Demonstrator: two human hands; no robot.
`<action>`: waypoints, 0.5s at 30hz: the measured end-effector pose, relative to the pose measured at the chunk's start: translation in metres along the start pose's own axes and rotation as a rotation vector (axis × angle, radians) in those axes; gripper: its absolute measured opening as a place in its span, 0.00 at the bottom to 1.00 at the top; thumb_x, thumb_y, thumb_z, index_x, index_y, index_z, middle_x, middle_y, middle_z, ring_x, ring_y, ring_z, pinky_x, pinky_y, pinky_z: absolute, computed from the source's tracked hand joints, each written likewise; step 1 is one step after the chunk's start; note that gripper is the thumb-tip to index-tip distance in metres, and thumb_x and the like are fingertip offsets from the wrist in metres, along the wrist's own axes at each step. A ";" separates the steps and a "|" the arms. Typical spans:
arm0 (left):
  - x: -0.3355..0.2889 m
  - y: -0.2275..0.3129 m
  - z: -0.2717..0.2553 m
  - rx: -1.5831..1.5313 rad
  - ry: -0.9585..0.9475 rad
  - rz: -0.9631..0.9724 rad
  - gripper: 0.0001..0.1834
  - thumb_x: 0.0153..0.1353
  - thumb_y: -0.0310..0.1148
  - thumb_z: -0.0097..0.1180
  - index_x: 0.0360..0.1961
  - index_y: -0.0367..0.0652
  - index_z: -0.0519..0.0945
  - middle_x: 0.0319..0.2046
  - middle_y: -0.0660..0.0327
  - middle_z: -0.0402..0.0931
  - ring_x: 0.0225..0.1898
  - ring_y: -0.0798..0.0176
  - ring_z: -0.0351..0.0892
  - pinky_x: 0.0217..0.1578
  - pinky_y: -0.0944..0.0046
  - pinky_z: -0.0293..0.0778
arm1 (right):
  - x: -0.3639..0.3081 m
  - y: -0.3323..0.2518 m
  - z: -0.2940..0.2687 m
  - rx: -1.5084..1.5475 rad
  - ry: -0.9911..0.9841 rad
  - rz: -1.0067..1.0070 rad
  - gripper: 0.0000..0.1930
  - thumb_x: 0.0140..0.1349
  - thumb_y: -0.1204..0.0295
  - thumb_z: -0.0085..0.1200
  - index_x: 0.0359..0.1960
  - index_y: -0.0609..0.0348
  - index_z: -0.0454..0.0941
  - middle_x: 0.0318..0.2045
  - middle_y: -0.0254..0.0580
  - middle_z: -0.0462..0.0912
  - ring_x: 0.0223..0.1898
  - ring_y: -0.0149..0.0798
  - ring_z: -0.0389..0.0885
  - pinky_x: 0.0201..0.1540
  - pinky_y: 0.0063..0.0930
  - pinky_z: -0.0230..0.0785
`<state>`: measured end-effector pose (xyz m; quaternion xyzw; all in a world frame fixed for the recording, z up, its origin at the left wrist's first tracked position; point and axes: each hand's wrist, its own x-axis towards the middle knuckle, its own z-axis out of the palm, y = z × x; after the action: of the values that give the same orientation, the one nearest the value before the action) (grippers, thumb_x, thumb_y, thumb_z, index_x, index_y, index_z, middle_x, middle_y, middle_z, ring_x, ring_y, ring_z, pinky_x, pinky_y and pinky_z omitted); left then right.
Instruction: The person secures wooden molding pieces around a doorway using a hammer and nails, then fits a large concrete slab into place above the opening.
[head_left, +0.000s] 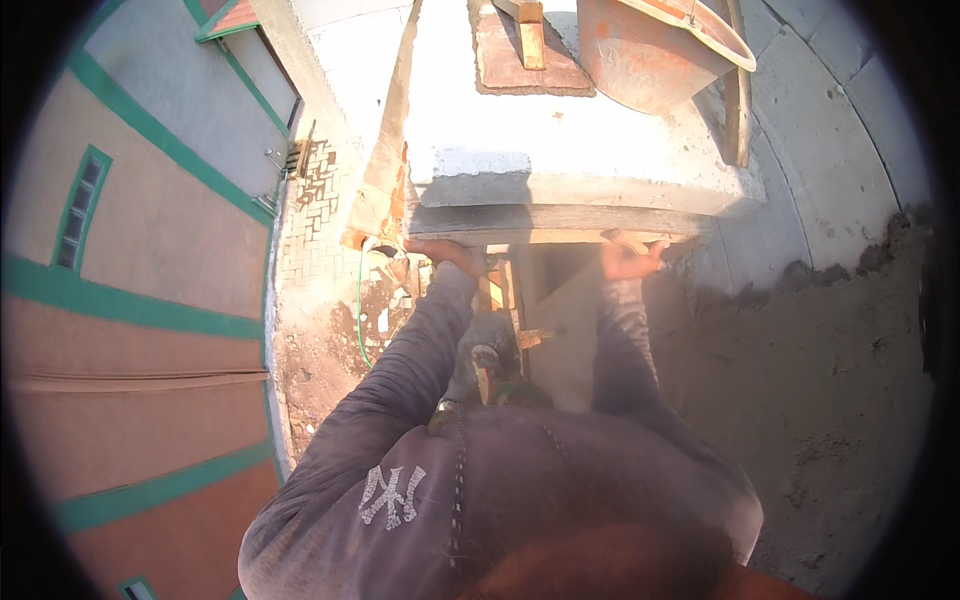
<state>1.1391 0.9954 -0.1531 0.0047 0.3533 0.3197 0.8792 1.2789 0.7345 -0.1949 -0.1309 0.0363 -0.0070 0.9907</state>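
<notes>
A long wooden plank [560, 222] lies crosswise against the front edge of a pale concrete slab [590, 150]. My left hand [450, 254] grips its near lower edge toward the left end, fingers partly hidden by the wood. Farther right, my right hand [630, 262] is closed at the same edge, its thumb side up and some fingers curled. Bright sunlight washes out part of the right hand. Another board [385, 175] runs away from me along the slab's left side, close to my left hand.
On the slab stand a large worn bucket [650, 50] and a mortar-covered board [510, 60] with a wooden-handled tool [531, 40]. To the right rises a rough plastered wall [800, 400]. Far below left are paving [310, 220], a green hose [361, 310] and a building [150, 330].
</notes>
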 end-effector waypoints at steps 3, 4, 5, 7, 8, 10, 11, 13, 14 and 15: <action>0.009 0.000 -0.010 -0.007 -0.125 0.003 0.61 0.57 0.88 0.30 0.79 0.53 0.53 0.78 0.56 0.51 0.77 0.46 0.52 0.74 0.37 0.57 | 0.003 0.000 -0.007 -0.048 -0.057 -0.057 0.31 0.71 0.40 0.46 0.67 0.44 0.72 0.59 0.39 0.79 0.53 0.48 0.79 0.45 0.49 0.78; 0.017 -0.001 -0.022 0.016 -0.169 0.012 0.62 0.56 0.88 0.27 0.80 0.55 0.53 0.79 0.57 0.50 0.77 0.46 0.52 0.73 0.35 0.57 | 0.001 0.003 -0.002 -0.056 -0.027 -0.068 0.32 0.71 0.40 0.45 0.67 0.44 0.71 0.60 0.39 0.79 0.54 0.48 0.79 0.44 0.51 0.77; 0.029 -0.001 -0.027 0.033 -0.229 0.026 0.62 0.55 0.89 0.23 0.80 0.56 0.53 0.79 0.57 0.49 0.77 0.45 0.51 0.72 0.32 0.57 | 0.003 0.001 -0.007 -0.049 -0.065 -0.018 0.33 0.70 0.38 0.45 0.67 0.44 0.71 0.60 0.39 0.79 0.54 0.48 0.79 0.48 0.53 0.76; 0.035 0.002 -0.036 0.078 -0.325 0.048 0.62 0.54 0.89 0.22 0.80 0.57 0.52 0.80 0.55 0.45 0.78 0.43 0.50 0.71 0.29 0.56 | 0.001 0.003 -0.006 -0.047 -0.089 0.004 0.34 0.69 0.36 0.45 0.67 0.44 0.72 0.60 0.38 0.79 0.54 0.48 0.79 0.56 0.56 0.73; 0.034 0.005 -0.041 0.103 -0.353 0.062 0.62 0.55 0.89 0.24 0.81 0.57 0.50 0.80 0.54 0.43 0.78 0.43 0.49 0.72 0.29 0.55 | -0.001 0.006 0.000 -0.058 -0.070 -0.015 0.35 0.69 0.35 0.45 0.67 0.44 0.72 0.60 0.38 0.79 0.55 0.48 0.79 0.60 0.58 0.71; 0.019 0.012 -0.037 0.133 -0.306 0.033 0.61 0.57 0.87 0.29 0.81 0.56 0.47 0.81 0.50 0.37 0.78 0.41 0.47 0.73 0.29 0.53 | -0.006 0.006 0.012 -0.067 -0.063 -0.053 0.37 0.67 0.33 0.46 0.67 0.43 0.72 0.61 0.37 0.79 0.57 0.48 0.78 0.66 0.60 0.66; 0.008 0.017 -0.035 0.136 -0.225 0.000 0.61 0.58 0.85 0.32 0.81 0.54 0.45 0.80 0.48 0.34 0.78 0.40 0.46 0.73 0.29 0.51 | -0.007 0.006 0.013 -0.066 -0.073 -0.064 0.37 0.66 0.32 0.47 0.67 0.42 0.72 0.61 0.37 0.78 0.58 0.47 0.77 0.68 0.61 0.63; -0.015 0.027 -0.043 0.043 -0.223 -0.028 0.60 0.62 0.76 0.49 0.81 0.49 0.40 0.79 0.42 0.25 0.79 0.37 0.42 0.75 0.30 0.50 | -0.011 0.001 0.014 -0.055 -0.158 -0.049 0.38 0.64 0.30 0.50 0.67 0.40 0.73 0.59 0.36 0.80 0.59 0.47 0.77 0.68 0.61 0.63; -0.020 0.031 -0.045 0.135 -0.290 0.017 0.59 0.62 0.74 0.51 0.80 0.48 0.43 0.79 0.42 0.29 0.78 0.37 0.43 0.74 0.30 0.51 | -0.009 0.004 0.014 -0.050 -0.098 -0.051 0.38 0.63 0.30 0.51 0.67 0.41 0.73 0.57 0.37 0.81 0.56 0.47 0.78 0.67 0.62 0.65; -0.029 0.034 -0.040 0.230 -0.365 0.045 0.57 0.63 0.72 0.54 0.80 0.48 0.45 0.79 0.42 0.33 0.78 0.37 0.45 0.74 0.30 0.52 | -0.006 0.006 0.016 -0.046 -0.037 -0.071 0.38 0.63 0.31 0.51 0.66 0.41 0.73 0.54 0.37 0.82 0.52 0.46 0.80 0.65 0.62 0.67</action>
<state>1.0794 0.9975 -0.1576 0.1707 0.2220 0.2907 0.9149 1.2742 0.7450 -0.1807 -0.1547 0.0136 -0.0391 0.9871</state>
